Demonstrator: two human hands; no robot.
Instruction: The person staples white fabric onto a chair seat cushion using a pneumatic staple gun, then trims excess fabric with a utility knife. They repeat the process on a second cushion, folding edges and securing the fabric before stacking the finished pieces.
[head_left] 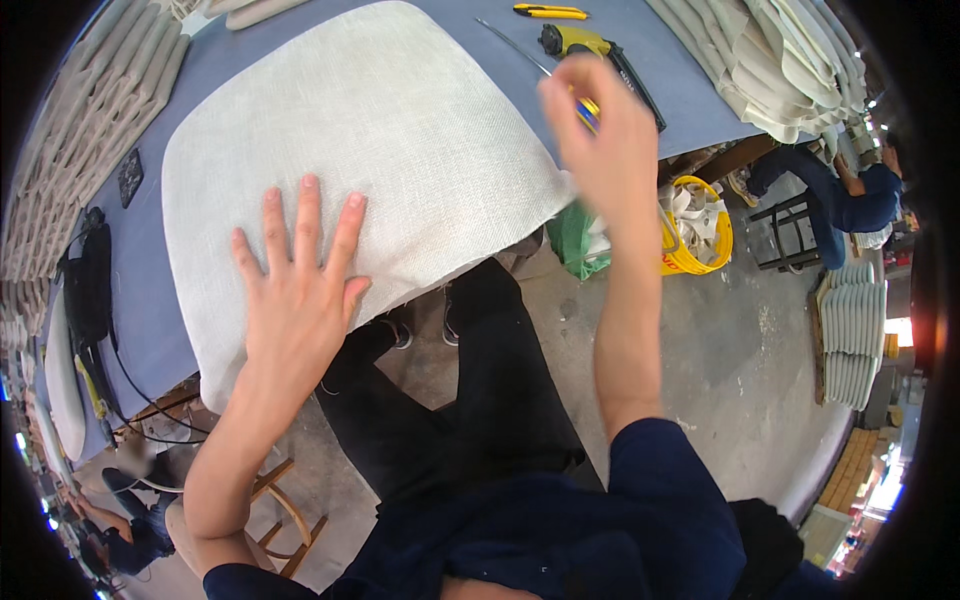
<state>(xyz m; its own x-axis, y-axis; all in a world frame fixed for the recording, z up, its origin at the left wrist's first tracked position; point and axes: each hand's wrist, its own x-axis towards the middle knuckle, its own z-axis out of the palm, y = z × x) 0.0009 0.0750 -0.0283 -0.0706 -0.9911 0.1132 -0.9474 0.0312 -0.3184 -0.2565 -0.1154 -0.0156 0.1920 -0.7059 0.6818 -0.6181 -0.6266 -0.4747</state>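
Observation:
A white woven-fabric seat pad [340, 110] with rounded corners lies across the blue-grey tabletop, its near edge overhanging toward my lap. My left hand [297, 290] rests flat on the pad's near left part, fingers spread, holding nothing. Beyond the pad's right edge, my right hand [610, 135] is smeared by motion, fingers curled over a screwdriver. The screwdriver's yellow-and-blue handle [588, 112] shows between the fingers, and its long thin shaft points away to the left. Whether the hand grips it or hovers over it, I cannot tell. Beside that hand is a yellow-and-black power tool [590, 45].
A yellow utility knife [550, 12] lies at the far edge. Stacked pale pads [100, 110] line the left; fabric pieces [770, 60] are piled far right. A yellow bucket [712, 262] of scraps and a green bag [575, 240] stand below. A black corded tool [90, 280] lies left. People sit on both sides.

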